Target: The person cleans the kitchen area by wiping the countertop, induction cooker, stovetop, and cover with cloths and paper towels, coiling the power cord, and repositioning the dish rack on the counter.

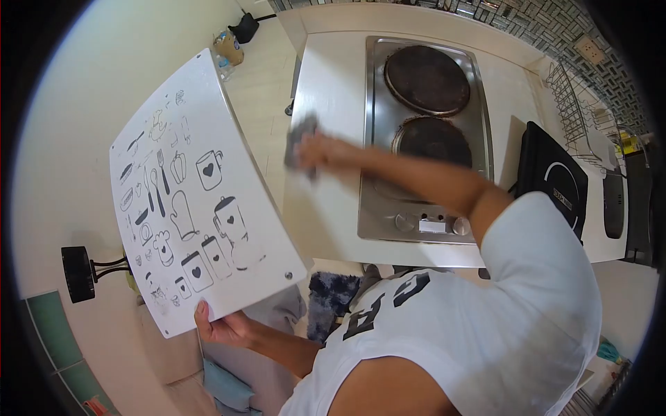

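Left grip (227, 327) pinches white, black-printed rectangular panel (205, 197), long axis slanting down-right in frame. Right grip (326, 152) clutches blurred grey cloth-like wad (300, 144), right of panel.

The right arm (423, 179) stretches leftward, right hand (323, 152) blurred — left hand (227, 328) closer in, thumb (202, 316) extended.

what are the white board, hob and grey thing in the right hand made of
White board: perhaps coated metal or plastic, smooth with soft sheen.
Hob: likely stainless steel, silvery and reflective; its burner plates seem dark, rust-stained metal.
Grey thing in the right hand: maybe cloth; motion blur leaves it open.
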Tool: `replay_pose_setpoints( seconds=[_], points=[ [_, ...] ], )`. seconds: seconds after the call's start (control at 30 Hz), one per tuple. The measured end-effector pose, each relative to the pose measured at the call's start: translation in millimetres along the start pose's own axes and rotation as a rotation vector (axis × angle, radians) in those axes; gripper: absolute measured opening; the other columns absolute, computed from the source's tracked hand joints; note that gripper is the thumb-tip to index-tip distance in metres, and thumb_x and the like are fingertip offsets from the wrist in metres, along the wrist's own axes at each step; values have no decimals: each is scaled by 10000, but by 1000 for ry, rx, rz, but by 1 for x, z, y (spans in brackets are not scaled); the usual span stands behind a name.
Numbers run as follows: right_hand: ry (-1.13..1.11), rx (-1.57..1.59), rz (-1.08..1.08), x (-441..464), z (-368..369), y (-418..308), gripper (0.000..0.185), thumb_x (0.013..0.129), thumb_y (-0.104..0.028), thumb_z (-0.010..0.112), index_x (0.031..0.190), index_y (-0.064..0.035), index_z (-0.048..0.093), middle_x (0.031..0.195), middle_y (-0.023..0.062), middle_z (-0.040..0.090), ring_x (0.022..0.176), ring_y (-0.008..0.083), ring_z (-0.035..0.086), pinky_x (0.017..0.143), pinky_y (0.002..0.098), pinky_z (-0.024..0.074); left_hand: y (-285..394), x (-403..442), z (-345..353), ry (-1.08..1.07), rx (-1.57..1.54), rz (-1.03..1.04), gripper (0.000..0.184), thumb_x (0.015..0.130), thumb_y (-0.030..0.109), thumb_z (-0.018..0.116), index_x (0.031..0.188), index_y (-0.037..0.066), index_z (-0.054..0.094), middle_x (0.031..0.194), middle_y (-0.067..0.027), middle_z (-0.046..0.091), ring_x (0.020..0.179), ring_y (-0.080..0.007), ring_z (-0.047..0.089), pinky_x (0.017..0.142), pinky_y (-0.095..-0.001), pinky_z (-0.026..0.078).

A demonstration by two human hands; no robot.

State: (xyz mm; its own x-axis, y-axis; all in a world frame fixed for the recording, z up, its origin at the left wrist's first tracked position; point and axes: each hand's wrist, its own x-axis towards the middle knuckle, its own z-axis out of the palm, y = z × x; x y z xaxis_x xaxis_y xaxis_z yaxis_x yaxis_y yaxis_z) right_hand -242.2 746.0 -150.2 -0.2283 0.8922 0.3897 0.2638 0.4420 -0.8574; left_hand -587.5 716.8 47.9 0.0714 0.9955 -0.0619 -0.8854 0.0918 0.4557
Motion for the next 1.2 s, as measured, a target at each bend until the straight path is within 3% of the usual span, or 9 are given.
replay_pose_setpoints(
  seconds=[0.03, 0.07, 0.37, 0.53, 0.63, 0.83, 0.93, 1.03, 1.2],
  points=[
    [-386, -653, 158, -10, 25, -62, 284, 819, -148, 447, 1040, -246, 595, 1209, 41, 471, 1224, 202, 313, 1030, 420, 172, 2, 2, -6, -9, 17, 1, 536, 674, -101, 445, 1201, -125, 345, 1217, -206, 428, 1109, -260, 426, 990, -416, 295],
    [73, -433, -224, -30, 72, -67, 126, 749, -158, 505, 767, -184, 627, 965, -7, 546, 951, 220, 456, 860, 381, 326, 1, 3, -7, -17, 6, 4, 536, 674, -101, 445, 1201, -125, 345, 1217, -206, 428, 1109, -260, 426, 990, -416, 295],
    [116, 561, 416, -25, 41, -139, 349, 647, 64, 531, 958, -78, 600, 899, 45, 609, 823, 161, 580, 653, 290, 497, -7, 5, -6, -56, 17, 71, 616, 673, -90, 445, 1261, -97, 261, 1278, -199, 358, 1172, -275, 349, 1016, -448, 234],
    [406, -428, 556, 31, -171, -47, 344, 630, -82, 678, 965, -105, 605, 864, 49, 636, 783, 163, 603, 636, 307, 512, -3, 2, -2, -9, -3, 44, 604, 673, -95, 437, 1254, -100, 273, 1271, -202, 367, 1170, -271, 356, 1019, -450, 229],
    [60, -773, 819, 33, -237, 12, 359, 716, -54, 558, 1075, -71, 558, 1013, 101, 601, 946, 212, 567, 786, 300, 444, 5, 5, -5, -23, 4, 9, 595, 674, -95, 437, 1247, -106, 279, 1264, -207, 373, 1162, -266, 369, 1019, -453, 231],
    [263, -764, 161, -24, -144, 13, 136, 756, -124, 568, 874, -73, 613, 872, 95, 610, 763, 232, 586, 675, 308, 459, 6, 5, -1, -60, 67, -12, 552, 683, -87, 449, 1215, -122, 308, 1225, -218, 407, 1124, -264, 414, 998, -454, 280],
    [342, -408, 580, -55, -15, -87, 90, 752, -117, 533, 793, -84, 607, 853, 68, 605, 755, 217, 574, 665, 307, 450, 3, 5, -1, -68, 90, 14, 521, 685, -83, 460, 1188, -129, 333, 1197, -218, 430, 1087, -267, 447, 963, -446, 338],
    [207, -313, 341, -92, 87, -141, 149, 717, -99, 489, 764, -120, 629, 769, 82, 601, 731, 175, 584, 654, 323, 442, -3, 7, 2, -69, 104, 43, 505, 682, -80, 471, 1170, -131, 350, 1168, -215, 449, 1052, -269, 474, 930, -440, 380],
    [72, -3, 455, -82, 61, -193, 308, 672, 48, 510, 920, -86, 634, 880, 56, 632, 747, 155, 596, 694, 266, 460, 1, 6, 0, -145, 73, -52, 500, 677, -81, 472, 1162, -129, 361, 1150, -206, 459, 1052, -261, 470, 933, -442, 374]
  ],
)
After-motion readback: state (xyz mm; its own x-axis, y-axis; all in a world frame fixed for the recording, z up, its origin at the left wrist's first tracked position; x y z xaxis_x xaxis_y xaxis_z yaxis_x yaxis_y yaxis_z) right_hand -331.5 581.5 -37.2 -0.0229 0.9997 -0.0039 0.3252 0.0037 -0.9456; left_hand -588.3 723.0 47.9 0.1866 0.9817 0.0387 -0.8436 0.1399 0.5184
